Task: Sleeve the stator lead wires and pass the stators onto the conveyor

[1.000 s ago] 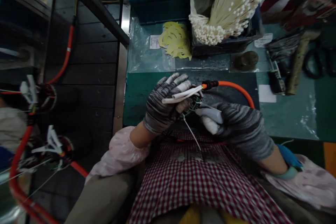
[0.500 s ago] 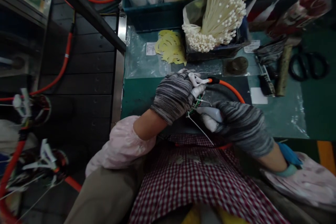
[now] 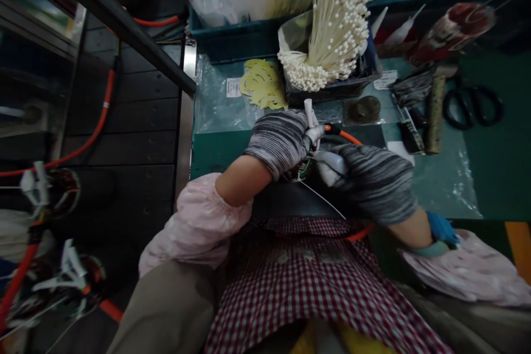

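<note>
Two gloved hands meet at frame centre over the worktop point(image 3: 215, 146). The left hand point(image 3: 280, 141) has its grip pressed around white sleeving point(image 3: 309, 113). The right hand point(image 3: 373, 180) pinches one small greenish coil point(image 3: 305, 168), which trails one orange cable point(image 3: 344, 134).

Left hand point(image 3: 280, 141): mine, gloved, curled into a tight fist, knuckles up.
Right hand point(image 3: 373, 180): mine, gloved, fingers curled, just beside the left.
Forearms point(image 3: 240, 180): bare, angled inward.
</note>
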Demonstrator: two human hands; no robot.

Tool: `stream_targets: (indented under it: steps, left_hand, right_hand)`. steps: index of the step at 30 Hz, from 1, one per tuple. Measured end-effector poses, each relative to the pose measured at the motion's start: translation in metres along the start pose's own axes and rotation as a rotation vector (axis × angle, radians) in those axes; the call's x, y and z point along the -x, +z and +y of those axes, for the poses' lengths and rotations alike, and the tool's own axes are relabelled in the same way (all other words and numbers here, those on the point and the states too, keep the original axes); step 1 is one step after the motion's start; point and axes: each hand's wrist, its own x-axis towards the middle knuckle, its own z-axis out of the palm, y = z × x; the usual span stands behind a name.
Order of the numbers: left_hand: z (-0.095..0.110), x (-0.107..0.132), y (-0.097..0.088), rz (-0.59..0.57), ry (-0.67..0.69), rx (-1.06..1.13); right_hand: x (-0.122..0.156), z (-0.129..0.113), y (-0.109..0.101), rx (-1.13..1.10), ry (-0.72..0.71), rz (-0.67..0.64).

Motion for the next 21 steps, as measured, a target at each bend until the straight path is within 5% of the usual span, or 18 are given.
stream_targets:
  steps: [6, 12, 17, 21]
  left_hand:
    - [0.003, -0.013, 0.0, 0.018, -0.052, 0.029]
    - [0.012, -0.013, -0.008, 0.025, -0.159, -0.016]
    - [0.01, 0.006, -0.006, 0.138, -0.238, 0.048]
    - [0.007, 0.038, -0.013, 0.152, -0.105, -0.011]
  right_hand:
    - [0.002, -0.005, 0.007, -0.05, 0.102, -0.008]
    - [0.02, 0.006, 0.01, -0.324, 0.242, 0.081]
    - [0.028, 0.035, 0.01, -0.634, 0.515, 0.248]
    - [-0.004, 0.07, 0.023, -0.784, 0.567, 0.369]
